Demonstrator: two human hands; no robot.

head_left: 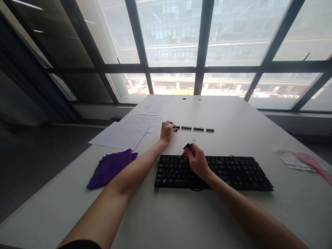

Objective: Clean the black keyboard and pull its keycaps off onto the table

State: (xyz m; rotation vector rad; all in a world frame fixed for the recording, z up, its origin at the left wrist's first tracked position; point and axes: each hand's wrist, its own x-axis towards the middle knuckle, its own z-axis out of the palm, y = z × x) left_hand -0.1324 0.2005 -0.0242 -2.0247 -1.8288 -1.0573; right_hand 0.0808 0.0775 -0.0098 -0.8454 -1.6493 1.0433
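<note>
A black keyboard (233, 173) lies on the white table, its top row stripped of some caps as far as I can see past the hand. My right hand (197, 160) is closed over its upper left part, gripping a keycap puller (187, 146) with a black handle and thin wire prongs. Farther off, my left hand (167, 132) pinches a small black keycap (176, 129) at the left end of a row. To its right, several more keycaps (198, 128) stand lined up in short groups.
Left of my forearm lies a folded purple cloth (111, 168). Printed paper sheets (120, 135) spread along the table's left edge. At the right edge rests a pink and white cloth (307, 160). Large windows (171, 34) rise beyond the white table (223, 114).
</note>
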